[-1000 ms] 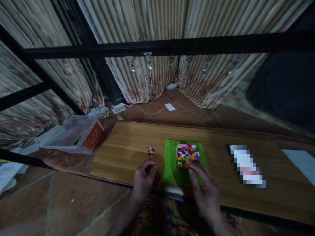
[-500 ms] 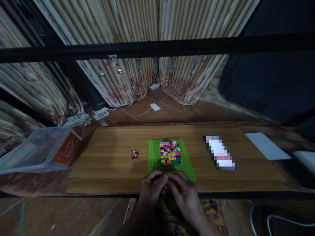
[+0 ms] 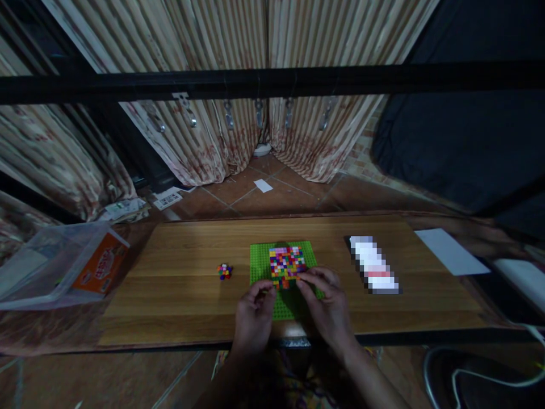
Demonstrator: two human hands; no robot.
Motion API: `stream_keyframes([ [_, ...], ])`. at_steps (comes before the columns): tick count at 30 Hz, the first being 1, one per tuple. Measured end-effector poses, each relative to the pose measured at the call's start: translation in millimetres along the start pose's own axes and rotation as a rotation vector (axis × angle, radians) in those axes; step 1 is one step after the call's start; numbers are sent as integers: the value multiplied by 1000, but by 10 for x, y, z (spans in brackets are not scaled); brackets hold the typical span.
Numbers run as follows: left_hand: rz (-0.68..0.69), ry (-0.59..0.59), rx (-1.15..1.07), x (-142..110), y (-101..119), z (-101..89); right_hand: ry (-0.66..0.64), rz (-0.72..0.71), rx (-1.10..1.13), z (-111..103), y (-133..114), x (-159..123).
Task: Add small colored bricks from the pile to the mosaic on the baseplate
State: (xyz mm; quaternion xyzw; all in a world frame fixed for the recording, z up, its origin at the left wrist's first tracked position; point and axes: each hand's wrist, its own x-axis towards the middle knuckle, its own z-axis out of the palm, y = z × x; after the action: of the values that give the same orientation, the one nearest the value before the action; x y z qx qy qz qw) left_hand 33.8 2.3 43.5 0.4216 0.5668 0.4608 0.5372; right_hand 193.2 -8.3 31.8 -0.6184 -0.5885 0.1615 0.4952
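A green studded baseplate (image 3: 260, 257) lies on the table, and a block of many small multicoloured toy bricks (image 3: 287, 261) is built on it. My right hand (image 3: 327, 298) is at the built block's near right corner, thumb and forefinger pinched on a small orange brick (image 3: 298, 278). My left hand (image 3: 255, 309) hovers over the baseplate's near left part, its thumb and fingers closed together near the block's near left corner. What it holds, if anything, is too small to make out. A little pile of loose bricks (image 3: 225, 271) sits left of the baseplate.
The wooden table (image 3: 183, 307) carries a blurred-out phone-like slab (image 3: 374, 265) to the right and a white sheet (image 3: 452, 253) at its right end. A clear plastic bin (image 3: 51, 255) with an orange label stands on the left. A dark bar (image 3: 272, 84) crosses behind.
My hands, earlier together at the baseplate's near edge, have parted and moved forward. The right one has reached the built block's near right corner. The view has shifted slightly.
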Motion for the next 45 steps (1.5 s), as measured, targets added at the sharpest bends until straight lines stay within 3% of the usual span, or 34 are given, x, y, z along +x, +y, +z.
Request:
stream_keyframes([
  [5, 123, 71, 115, 203, -77, -81, 41, -34, -63, 103, 59, 124],
  [16, 243, 30, 262, 318, -325, -149, 73, -59, -92, 257, 134, 37],
  [28, 330, -13, 357, 205, -218, -125, 132, 182, 140, 310, 136, 1],
  [45, 355, -33, 418, 215, -251, -126, 137, 282, 261, 343, 79, 75],
])
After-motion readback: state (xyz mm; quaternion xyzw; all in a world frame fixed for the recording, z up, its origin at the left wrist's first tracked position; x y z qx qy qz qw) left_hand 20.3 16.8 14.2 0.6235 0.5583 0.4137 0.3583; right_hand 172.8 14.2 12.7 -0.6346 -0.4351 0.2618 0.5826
